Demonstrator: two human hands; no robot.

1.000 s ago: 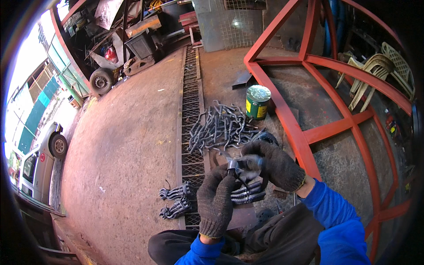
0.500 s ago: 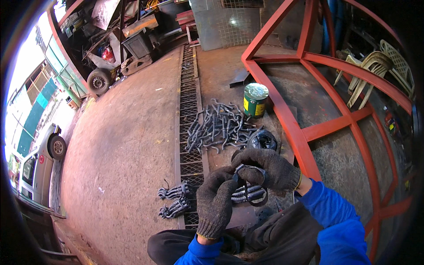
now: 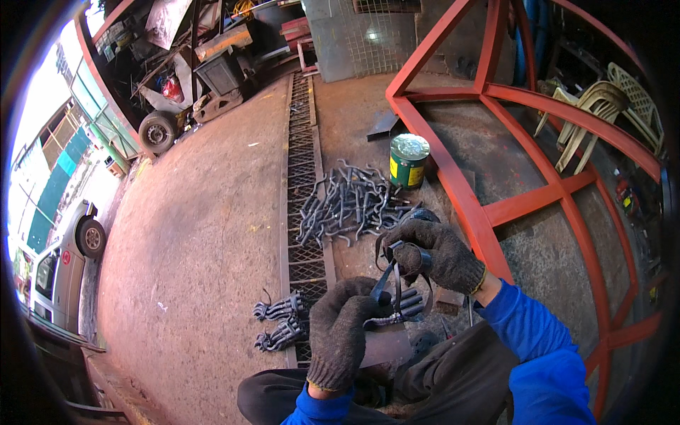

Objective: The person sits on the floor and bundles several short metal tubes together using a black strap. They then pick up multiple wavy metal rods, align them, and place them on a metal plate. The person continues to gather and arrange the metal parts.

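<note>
Dark knitted gloves cover both my hands. My left hand, lower and nearer me, pinches one end of a thin black strip. Up and to the right, my right hand grips the same strip, whose loose loops hang below its fingers. The stretch between the hands runs slanting. Under them lies a group of dark metal rods, partly hidden by the gloves. Beyond my hands is a loose pile of bent dark rods. Two tied bundles of rods lie left of my left hand.
A green and yellow can stands beside the pile. A red metal frame spans the right side. A mesh floor grating runs away from me. Plastic chairs, a loose wheel and a parked vehicle are farther off.
My hands have drawn apart: the right moved up and right, the left slightly down and left. The strip now stretches between them, and more of the rods underneath shows.
</note>
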